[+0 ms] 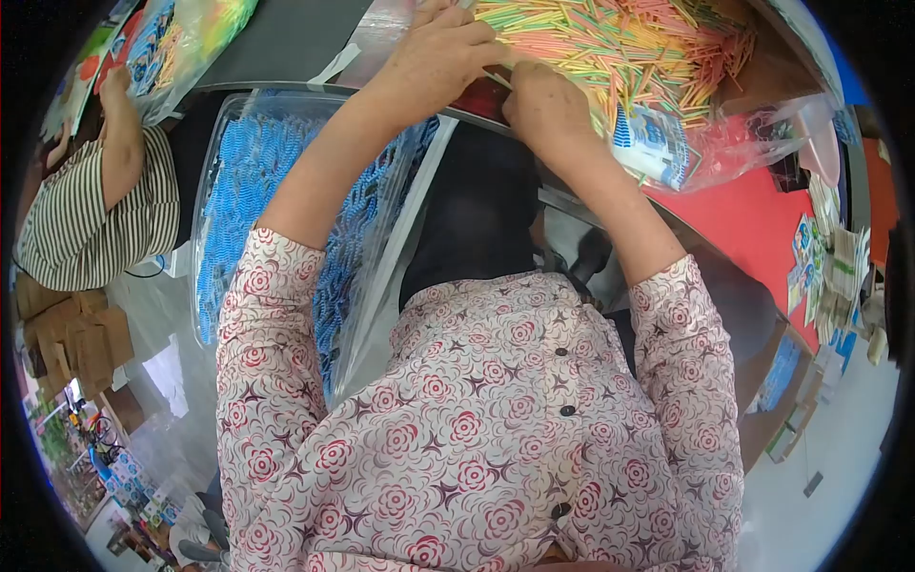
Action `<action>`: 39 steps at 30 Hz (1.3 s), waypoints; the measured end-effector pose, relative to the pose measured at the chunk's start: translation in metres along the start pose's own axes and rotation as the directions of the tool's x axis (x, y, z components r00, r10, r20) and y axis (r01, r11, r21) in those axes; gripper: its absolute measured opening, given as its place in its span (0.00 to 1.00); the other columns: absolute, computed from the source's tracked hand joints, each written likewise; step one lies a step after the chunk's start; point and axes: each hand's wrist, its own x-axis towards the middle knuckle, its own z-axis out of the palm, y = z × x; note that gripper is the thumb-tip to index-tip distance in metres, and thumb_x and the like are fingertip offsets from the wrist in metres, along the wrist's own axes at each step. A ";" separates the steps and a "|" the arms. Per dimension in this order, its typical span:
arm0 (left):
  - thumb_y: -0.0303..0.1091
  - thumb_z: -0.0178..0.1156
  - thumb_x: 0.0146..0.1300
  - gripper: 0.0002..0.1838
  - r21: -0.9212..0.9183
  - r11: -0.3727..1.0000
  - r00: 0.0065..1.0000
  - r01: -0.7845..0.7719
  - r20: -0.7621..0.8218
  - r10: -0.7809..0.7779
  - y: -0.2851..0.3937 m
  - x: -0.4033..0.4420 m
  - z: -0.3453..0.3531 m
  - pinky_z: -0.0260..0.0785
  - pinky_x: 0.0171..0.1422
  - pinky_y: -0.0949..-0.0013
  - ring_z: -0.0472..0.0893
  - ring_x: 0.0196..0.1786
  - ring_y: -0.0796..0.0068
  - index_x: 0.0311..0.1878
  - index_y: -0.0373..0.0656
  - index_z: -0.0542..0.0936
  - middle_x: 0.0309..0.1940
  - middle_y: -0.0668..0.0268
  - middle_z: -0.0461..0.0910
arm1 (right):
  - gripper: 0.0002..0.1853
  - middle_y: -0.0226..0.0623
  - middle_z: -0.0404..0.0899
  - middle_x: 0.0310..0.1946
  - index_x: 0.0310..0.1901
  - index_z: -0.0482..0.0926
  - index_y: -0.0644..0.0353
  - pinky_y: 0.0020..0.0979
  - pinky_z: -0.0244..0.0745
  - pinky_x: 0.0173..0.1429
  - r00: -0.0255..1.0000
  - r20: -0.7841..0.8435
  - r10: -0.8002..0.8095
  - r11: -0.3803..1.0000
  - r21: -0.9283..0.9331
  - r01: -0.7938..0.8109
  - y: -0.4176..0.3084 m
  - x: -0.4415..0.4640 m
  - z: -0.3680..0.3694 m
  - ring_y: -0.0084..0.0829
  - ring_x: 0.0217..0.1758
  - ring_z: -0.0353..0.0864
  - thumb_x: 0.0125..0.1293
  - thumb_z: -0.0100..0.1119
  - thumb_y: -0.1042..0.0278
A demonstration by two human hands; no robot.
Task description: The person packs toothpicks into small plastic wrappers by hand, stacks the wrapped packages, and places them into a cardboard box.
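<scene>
Loosely heaped, slender sticks (620, 43) beside crinkled plastic (748, 148)

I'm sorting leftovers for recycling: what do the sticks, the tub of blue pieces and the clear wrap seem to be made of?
Sticks: perhaps plastic or paper, fairly matt; slim and evenly coloured, too small to settle.
Tub: likely rigid, glossy plastic; see-through, holding its shape.
Wrap: probably thin, shiny plastic film; it crinkles, and red shows through.

The single head camera looks steeply down and forward, its wide, round view close above a flowered shirt (467, 419), with the table (286, 43) across the top.
</scene>
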 end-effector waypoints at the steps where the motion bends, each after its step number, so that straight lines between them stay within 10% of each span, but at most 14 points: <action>1: 0.30 0.57 0.51 0.10 0.006 0.997 0.994 0.073 0.087 -0.073 0.001 -0.001 0.001 0.58 0.53 0.62 0.71 0.42 0.66 0.39 0.47 0.80 0.33 0.67 0.74 | 0.08 0.49 0.79 0.29 0.32 0.75 0.67 0.41 0.76 0.41 1.000 -0.003 0.006 1.000 -0.005 -0.007 0.001 0.000 -0.003 0.46 0.36 0.81 0.52 0.56 0.72; 11: 0.22 0.56 0.50 0.11 -0.097 0.980 0.964 0.172 0.223 -0.147 0.008 -0.007 0.014 0.59 0.59 0.64 0.74 0.50 0.66 0.38 0.47 0.77 0.37 0.68 0.78 | 0.13 0.40 0.79 0.29 0.41 0.79 0.61 0.30 0.74 0.40 0.965 -0.029 0.262 0.813 0.545 -0.205 0.039 -0.009 -0.072 0.33 0.31 0.80 0.56 0.61 0.65; 16: 0.24 0.58 0.50 0.08 -0.098 0.981 0.958 0.166 0.253 -0.137 0.008 -0.023 0.020 0.58 0.60 0.64 0.74 0.48 0.67 0.34 0.47 0.75 0.36 0.68 0.77 | 0.13 0.40 0.79 0.36 0.42 0.79 0.61 0.31 0.74 0.42 0.974 -0.188 0.126 0.968 0.236 -0.079 0.088 0.006 -0.068 0.35 0.36 0.80 0.56 0.62 0.65; 27: 0.21 0.57 0.46 0.14 -0.070 0.980 0.924 0.186 0.352 -0.151 0.019 -0.022 0.025 0.57 0.61 0.62 0.73 0.46 0.67 0.38 0.47 0.78 0.33 0.68 0.75 | 0.14 0.43 0.74 0.35 0.42 0.78 0.60 0.39 0.72 0.47 0.974 -0.006 -0.226 0.974 -0.018 0.226 0.069 -0.030 -0.056 0.43 0.43 0.75 0.54 0.62 0.65; 39: 0.21 0.54 0.47 0.12 -0.034 0.975 0.898 0.219 0.397 -0.188 0.030 -0.018 0.019 0.57 0.61 0.62 0.73 0.45 0.66 0.35 0.46 0.79 0.32 0.67 0.74 | 0.12 0.42 0.76 0.38 0.42 0.78 0.61 0.36 0.73 0.46 0.959 -0.091 -0.267 0.955 0.107 0.276 0.096 -0.012 -0.034 0.43 0.42 0.77 0.58 0.59 0.67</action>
